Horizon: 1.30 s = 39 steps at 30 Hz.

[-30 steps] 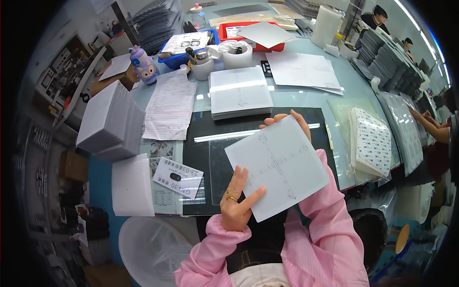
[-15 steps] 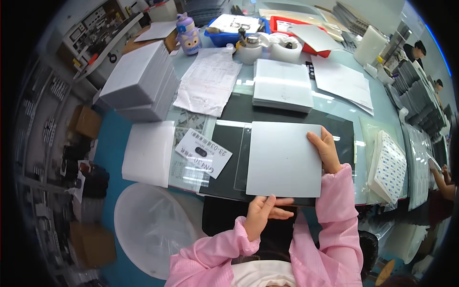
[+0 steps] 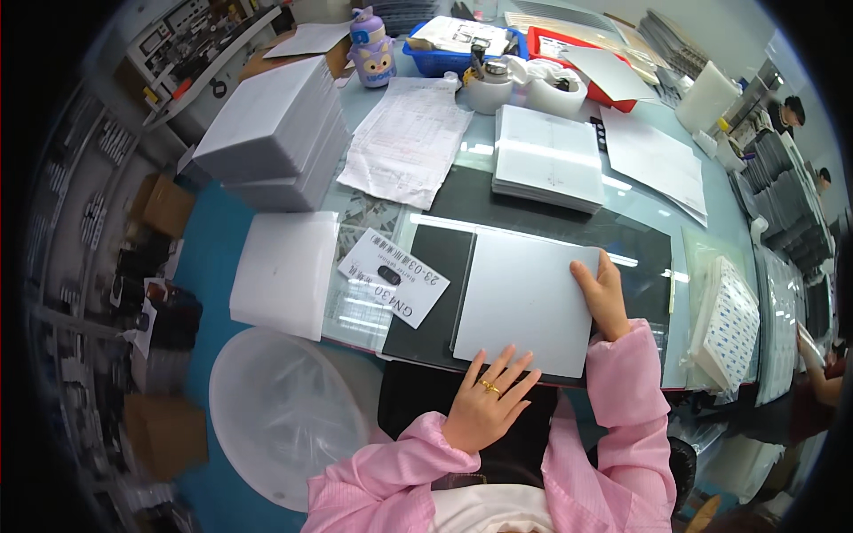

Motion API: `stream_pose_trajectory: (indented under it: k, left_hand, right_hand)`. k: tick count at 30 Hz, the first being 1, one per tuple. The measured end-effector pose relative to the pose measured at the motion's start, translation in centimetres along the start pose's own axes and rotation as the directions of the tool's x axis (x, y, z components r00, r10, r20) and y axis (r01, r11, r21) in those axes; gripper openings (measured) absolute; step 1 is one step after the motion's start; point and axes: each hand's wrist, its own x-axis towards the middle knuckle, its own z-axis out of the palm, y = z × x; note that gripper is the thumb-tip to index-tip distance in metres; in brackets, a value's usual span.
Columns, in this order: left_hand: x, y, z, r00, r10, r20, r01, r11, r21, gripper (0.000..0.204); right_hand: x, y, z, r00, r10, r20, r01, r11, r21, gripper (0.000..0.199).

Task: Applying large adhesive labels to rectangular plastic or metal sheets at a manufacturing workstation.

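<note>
A flat, light grey square panel [image 3: 524, 306] lies over the black mat at the table's near edge. My right hand [image 3: 604, 291] grips its right edge, thumb on top and the other fingers partly hidden at the side. Palm down, my left hand [image 3: 490, 401] has its fingers spread, with the fingertips over the panel's near edge; whether they press on it I cannot tell. A gold-coloured ring is on one finger. To the panel's left lies a white printed card [image 3: 394, 277] with a small black oval thing on it.
Beyond the panel sits a stack of pale sheets [image 3: 548, 155]. Tall white stacks [image 3: 267, 124] and a white sheet pile [image 3: 283, 271] stand at the left, above a translucent bin [image 3: 284, 417]. A bagged pack of blue-dotted sheets [image 3: 724, 315] lies right. Blue [image 3: 435, 62] and red [image 3: 622, 104] trays stand at the back.
My left hand has turned palm down and spread its fingers over the panel's near edge. The panel has shifted slightly and lies more squarely over the mat, my right hand still on it.
</note>
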Motion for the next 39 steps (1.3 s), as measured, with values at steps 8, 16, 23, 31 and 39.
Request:
stream_pose_trajectory:
  k: [8, 16, 23, 31, 39]
  left_hand:
    - [0.4, 0.0, 0.4, 0.997, -0.037, 0.071, 0.026, 0.989, 0.143, 0.048]
    - [1.2, 0.1, -0.7, 0.994, -0.005, 0.113, -0.013, 0.988, 0.156, 0.047]
    - [7.5, -2.7, -1.3, 0.959, 0.059, 0.278, -0.114, 0.976, 0.185, 0.052]
    - [14.6, -6.2, 0.0, 0.934, 0.013, 0.356, -0.115, 0.957, 0.265, 0.092]
    - [15.0, -5.8, 1.8, 0.936, -0.01, 0.351, -0.131, 0.917, 0.376, 0.098]
  right_hand:
    - [0.0, -1.1, 0.2, 0.997, -0.057, -0.052, 0.04, 0.958, -0.284, 0.03]
    - [-0.4, -1.4, -0.1, 0.998, 0.017, -0.053, -0.035, 0.929, -0.367, 0.035]
    - [-0.2, -1.1, -0.2, 0.999, 0.035, -0.033, -0.046, 0.897, -0.441, 0.042]
    - [0.0, -0.9, -0.4, 0.999, 0.024, -0.023, -0.032, 0.874, -0.485, 0.039]
    - [0.2, -0.9, -1.2, 0.999, -0.048, -0.011, 0.03, 0.769, -0.638, 0.045]
